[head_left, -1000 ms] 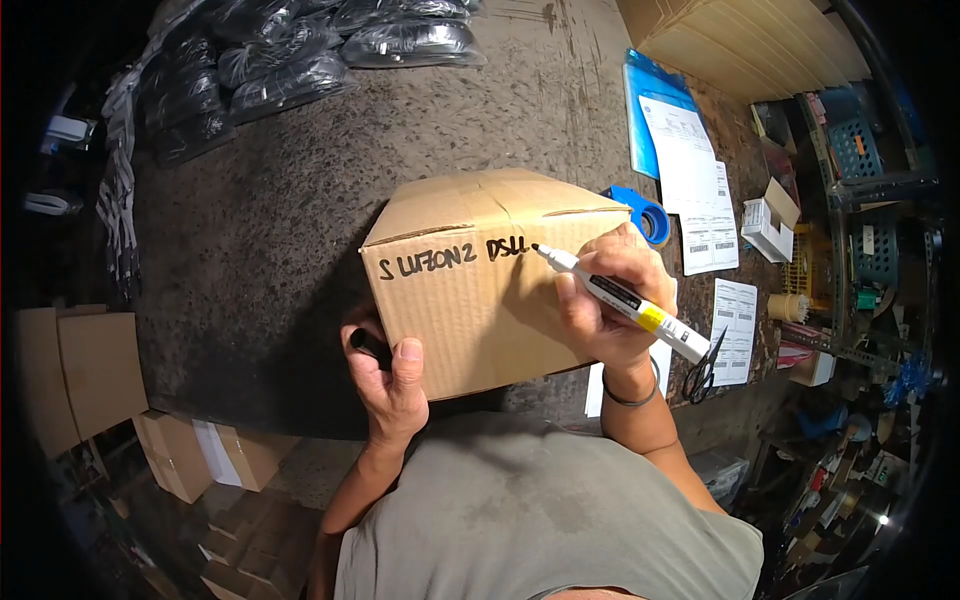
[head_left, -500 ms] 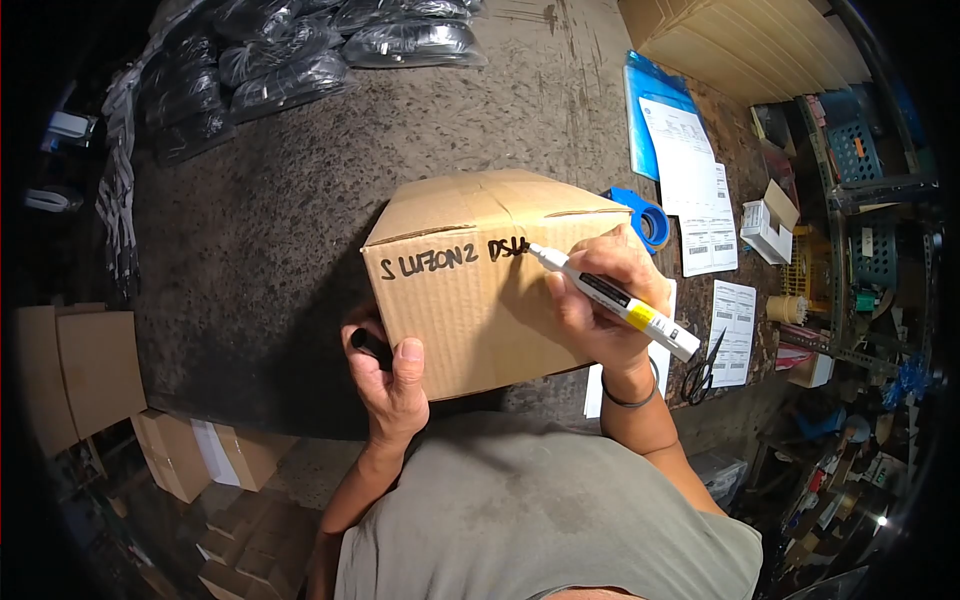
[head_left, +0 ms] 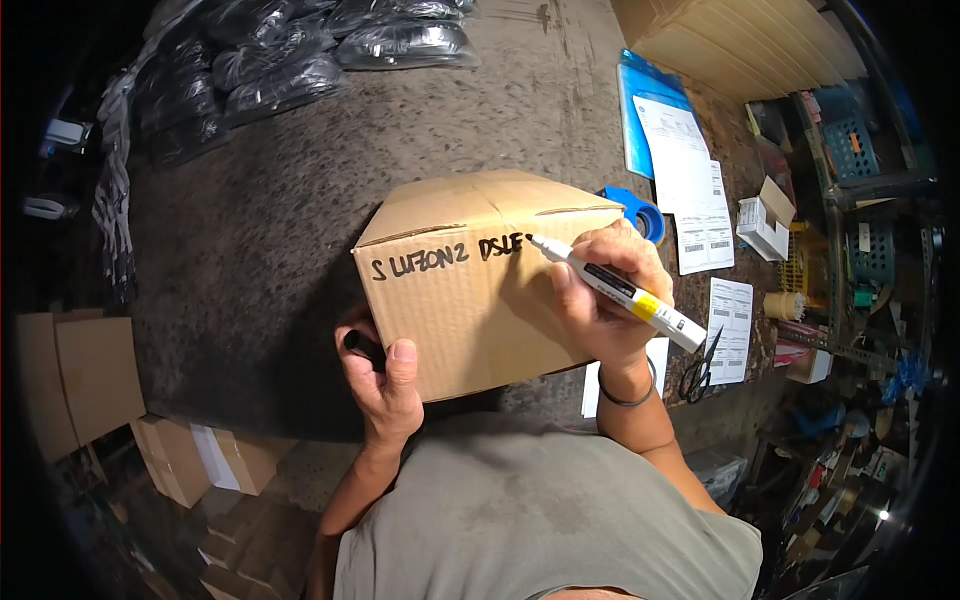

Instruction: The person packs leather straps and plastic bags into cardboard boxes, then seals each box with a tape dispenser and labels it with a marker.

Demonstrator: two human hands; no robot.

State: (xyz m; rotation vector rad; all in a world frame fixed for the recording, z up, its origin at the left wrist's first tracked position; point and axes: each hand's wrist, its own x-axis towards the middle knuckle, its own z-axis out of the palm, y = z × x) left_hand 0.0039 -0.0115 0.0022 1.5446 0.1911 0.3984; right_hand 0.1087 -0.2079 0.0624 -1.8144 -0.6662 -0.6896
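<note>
A cardboard box [head_left: 470, 300] is sitting near the front edge of the workbench [head_left: 300, 220], about midway along it, with its lettered face turned up toward the person. It is looking stiff and corrugated, flaps closed, and it is probably fairly light. The face is likely giving a little under pressure, so the firm lower corners and edges are seeming the best places to hold it. The left hand [head_left: 385, 385] is bracing the box's near left corner, thumb lying flat on the face, while the curled fingers are pinching a black cap [head_left: 362, 348] beside the box. The right hand [head_left: 600, 310] is closing in a writing grip around a white marker [head_left: 620, 295], wrist bent inward and resting against the box's right side, and the tip is touching the cardboard at the end of the handwritten line. A blue tape dispenser [head_left: 640, 212] is lying just behind that hand, and scissors [head_left: 697, 372] are lying toward the bench's right edge.
</note>
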